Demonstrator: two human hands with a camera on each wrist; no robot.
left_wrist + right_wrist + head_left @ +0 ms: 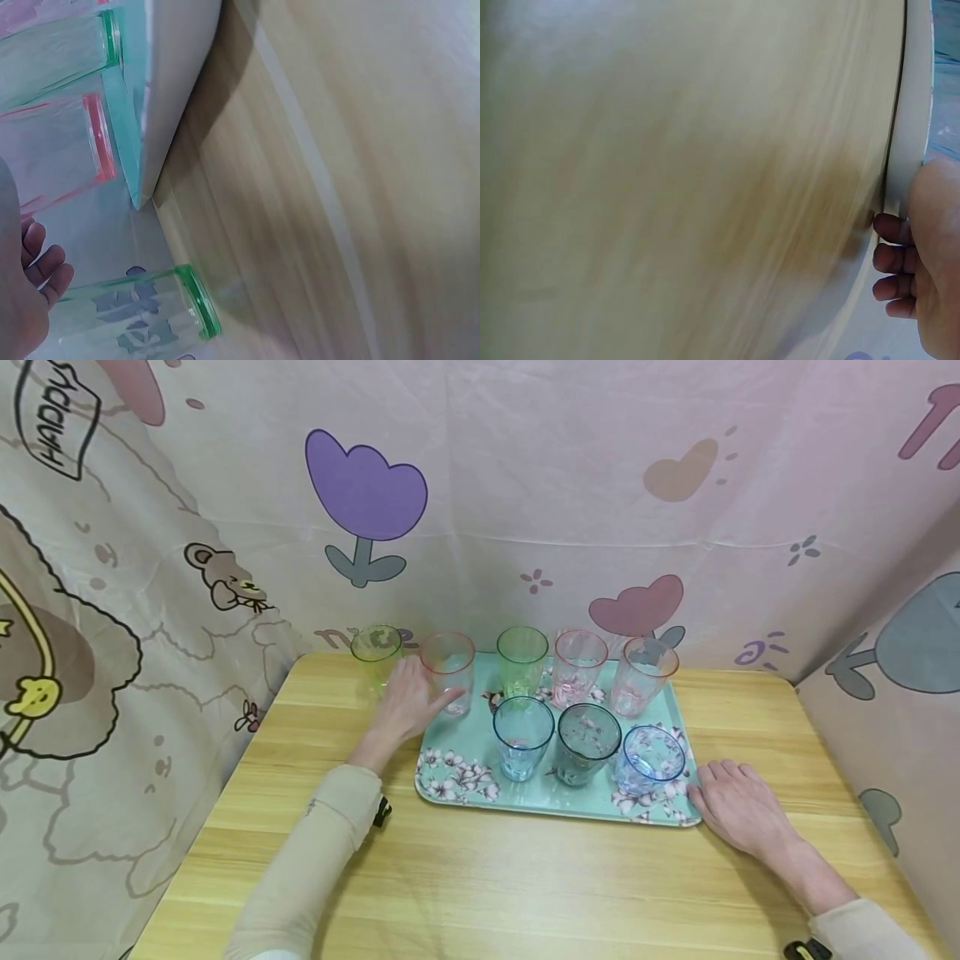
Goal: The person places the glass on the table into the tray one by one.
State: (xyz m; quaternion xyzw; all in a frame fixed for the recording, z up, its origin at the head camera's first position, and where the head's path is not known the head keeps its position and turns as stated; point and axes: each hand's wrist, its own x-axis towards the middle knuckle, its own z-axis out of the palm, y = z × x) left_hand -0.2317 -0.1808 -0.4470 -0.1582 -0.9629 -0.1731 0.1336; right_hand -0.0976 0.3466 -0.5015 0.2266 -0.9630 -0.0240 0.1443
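My left hand (406,700) is at a pink-rimmed clear glass (448,662) on the tray's left side, thumb across its front and fingers curled at its left side. In the left wrist view, fingertips (49,264) lie right beside this upright glass (64,157). Just left of the hand, a yellow-green glass (377,647) stands off the tray on the wooden table. The floral turquoise tray (457,743) has my right hand (738,806) by its near right corner. That hand rests on the table, its thumb side against the rim, fingers loosely bent in the right wrist view.
Also on the tray stand a green glass (522,656), two more pink-rimmed glasses (579,660), a light blue glass (522,739), a dark grey glass (588,743) and a shorter blue-rimmed glass (651,760). A printed cloth (487,460) hangs behind the wooden table (480,885).
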